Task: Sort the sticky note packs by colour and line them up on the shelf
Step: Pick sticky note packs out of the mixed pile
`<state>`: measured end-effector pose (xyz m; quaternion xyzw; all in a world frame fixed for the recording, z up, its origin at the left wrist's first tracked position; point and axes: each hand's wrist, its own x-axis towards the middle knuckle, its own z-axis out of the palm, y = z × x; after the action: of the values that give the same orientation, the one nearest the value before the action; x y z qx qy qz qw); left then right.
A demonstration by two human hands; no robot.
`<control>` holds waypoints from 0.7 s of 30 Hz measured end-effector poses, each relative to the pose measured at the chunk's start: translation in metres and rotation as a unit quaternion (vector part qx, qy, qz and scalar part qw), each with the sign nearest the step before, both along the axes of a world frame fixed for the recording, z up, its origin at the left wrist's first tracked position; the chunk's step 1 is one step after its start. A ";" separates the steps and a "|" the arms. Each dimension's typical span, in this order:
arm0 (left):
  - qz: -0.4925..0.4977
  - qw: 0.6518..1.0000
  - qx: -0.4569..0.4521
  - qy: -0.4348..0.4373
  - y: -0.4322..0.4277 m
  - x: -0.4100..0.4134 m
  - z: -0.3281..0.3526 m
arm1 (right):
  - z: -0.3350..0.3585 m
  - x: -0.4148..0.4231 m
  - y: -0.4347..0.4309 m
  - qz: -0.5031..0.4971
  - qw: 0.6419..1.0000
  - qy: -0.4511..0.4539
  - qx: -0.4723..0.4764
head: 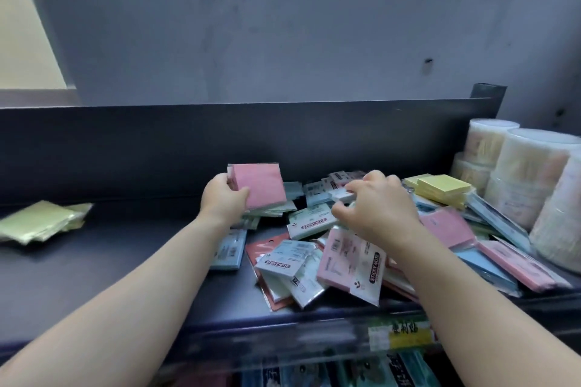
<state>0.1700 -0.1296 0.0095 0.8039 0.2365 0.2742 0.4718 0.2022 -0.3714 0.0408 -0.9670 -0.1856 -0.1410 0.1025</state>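
the left hand (224,198) grips a square, film-wrapped pink pack (261,187) above the matte dark shelf (125,261). the right hand (377,207) pinches a small pale pack (342,196) atop the jumbled pastel heap (301,264); green packs (41,220) lie apart, far left.

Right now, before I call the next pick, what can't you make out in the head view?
Head view:
Right hand: its own back hides whether its grip has a pack.
Left hand, pink pack: any packs stacked behind are hidden by it.
Green packs, far left: motion-blurred, count unclear.
Round tubs: cut off by the right edge.
Shelf-edge label: blurred, unreadable.
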 end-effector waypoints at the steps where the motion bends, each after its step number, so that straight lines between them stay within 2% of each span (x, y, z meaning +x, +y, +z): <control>1: -0.011 0.999 -0.027 -0.016 0.001 -0.003 0.001 | 0.004 -0.003 0.006 0.010 1.000 -0.026 0.014; 5: -0.040 0.978 -0.192 -0.066 0.012 -0.022 0.005 | 0.013 -0.018 0.040 0.090 0.988 -0.076 0.096; 9: -0.024 0.960 -0.263 -0.089 0.037 -0.049 0.005 | 0.009 -0.030 0.086 0.160 0.978 -0.074 0.111; 13: -0.014 0.960 -0.262 -0.103 0.074 -0.086 0.004 | 0.005 -0.046 0.133 0.213 0.963 -0.072 0.149; 21: 0.035 0.975 -0.183 -0.123 0.186 -0.184 0.000 | 0.009 -0.097 0.252 0.283 0.931 -0.002 0.231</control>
<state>-0.0138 0.0564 0.0098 0.6551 0.2506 0.3394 0.6268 0.1052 -0.1197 0.0495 -0.8236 -0.4143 -0.1468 0.3583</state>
